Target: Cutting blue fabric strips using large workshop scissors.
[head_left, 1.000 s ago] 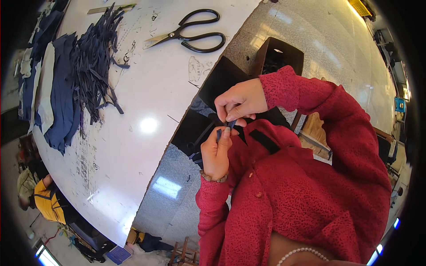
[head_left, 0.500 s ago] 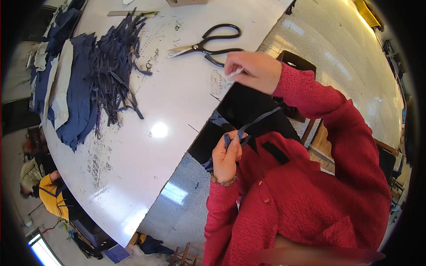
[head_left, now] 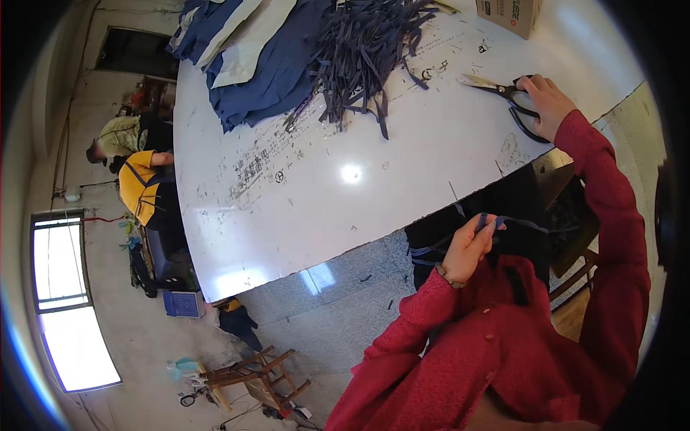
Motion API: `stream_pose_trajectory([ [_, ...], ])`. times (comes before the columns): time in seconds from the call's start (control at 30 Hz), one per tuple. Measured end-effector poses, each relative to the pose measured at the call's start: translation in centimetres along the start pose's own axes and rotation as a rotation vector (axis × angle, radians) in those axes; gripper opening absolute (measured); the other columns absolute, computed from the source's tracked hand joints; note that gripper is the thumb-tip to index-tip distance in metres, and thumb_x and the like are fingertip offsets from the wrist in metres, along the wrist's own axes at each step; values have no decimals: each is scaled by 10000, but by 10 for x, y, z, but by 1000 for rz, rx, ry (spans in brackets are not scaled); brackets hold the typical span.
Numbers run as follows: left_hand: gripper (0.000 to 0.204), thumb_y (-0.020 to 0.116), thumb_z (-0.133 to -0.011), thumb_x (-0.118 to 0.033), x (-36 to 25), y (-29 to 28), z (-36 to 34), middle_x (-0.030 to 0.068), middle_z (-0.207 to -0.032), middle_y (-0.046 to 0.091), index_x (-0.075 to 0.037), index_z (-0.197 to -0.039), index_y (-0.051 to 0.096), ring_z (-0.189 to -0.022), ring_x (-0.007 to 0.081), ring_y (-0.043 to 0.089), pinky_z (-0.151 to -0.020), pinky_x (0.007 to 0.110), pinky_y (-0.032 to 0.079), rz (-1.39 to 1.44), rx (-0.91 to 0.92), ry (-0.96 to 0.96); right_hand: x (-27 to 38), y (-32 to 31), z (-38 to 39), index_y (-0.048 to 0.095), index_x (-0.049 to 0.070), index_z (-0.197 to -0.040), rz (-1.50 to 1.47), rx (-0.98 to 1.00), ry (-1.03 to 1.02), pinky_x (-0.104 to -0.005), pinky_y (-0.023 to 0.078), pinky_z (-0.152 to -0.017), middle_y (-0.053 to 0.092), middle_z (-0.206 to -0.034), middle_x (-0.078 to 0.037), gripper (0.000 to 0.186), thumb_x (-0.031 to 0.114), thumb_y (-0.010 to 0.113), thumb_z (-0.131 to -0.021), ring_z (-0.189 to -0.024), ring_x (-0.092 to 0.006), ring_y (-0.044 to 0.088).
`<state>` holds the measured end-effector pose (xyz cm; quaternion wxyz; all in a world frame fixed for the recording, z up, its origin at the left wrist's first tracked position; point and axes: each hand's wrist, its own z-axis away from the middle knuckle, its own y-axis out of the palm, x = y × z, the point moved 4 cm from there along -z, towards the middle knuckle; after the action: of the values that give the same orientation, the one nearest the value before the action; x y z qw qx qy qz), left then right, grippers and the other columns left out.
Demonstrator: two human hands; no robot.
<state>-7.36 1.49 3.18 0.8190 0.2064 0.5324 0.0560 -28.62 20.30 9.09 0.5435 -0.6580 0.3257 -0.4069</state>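
Observation:
My left hand [head_left: 466, 250] is closed near my lap, pinching a narrow dark-blue fabric strip [head_left: 523, 223]. The strip trails off to the right over my dark lap, and more thin strands hang beside my wrist. My right hand [head_left: 550, 108] reaches onto the white table [head_left: 309, 215] with its fingers curled on a black handle of the scissors [head_left: 528, 128]. The scissors lie on the tabletop with their metal blades pointing left. Further left is a heap of cut dark-blue strips [head_left: 359, 68].
Blue fabric pieces [head_left: 277, 86] with pale pieces [head_left: 251, 50] on top lie left of the heap. A cardboard box [head_left: 507, 14] stands at the far edge. Beyond the table's left end are two people, one in a yellow top [head_left: 136, 188]. A wooden chair [head_left: 266, 381] is on the floor.
My right hand has left the small white bit it pinched by my lap and moved up to the scissors handle. My left hand still holds the strip. The view has turned.

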Motion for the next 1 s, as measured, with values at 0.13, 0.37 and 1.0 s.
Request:
stream_pose_trajectory([
  [0.13,196,451,-994,-210,1,-5,3,-90,-618,368,-71,-1034,584,-529,-1,290,-465,172,233,-4,-34,-30,-9,-4,8,437,103,-1178,-78,-74,-6,-389,486,-854,513,-1093,-129,584,11,666,-648,-1020,-314,547],
  [0.37,207,443,-999,-200,0,-10,-3,-85,-595,344,-34,-1051,556,-495,7,252,-450,190,191,18,-67,-37,9,1,121,379,90,-1210,-1206,73,410,-209,412,-487,453,-831,-15,499,76,630,-779,-609,-74,467],
  [1.0,216,456,-995,-218,0,-4,-23,-81,-600,365,-38,-1027,572,-511,2,283,-451,182,206,-56,-125,-51,81,41,246,288,-8,-1218,-1661,447,527,-282,503,-580,475,-813,-68,915,683,632,-726,-617,-120,498],
])
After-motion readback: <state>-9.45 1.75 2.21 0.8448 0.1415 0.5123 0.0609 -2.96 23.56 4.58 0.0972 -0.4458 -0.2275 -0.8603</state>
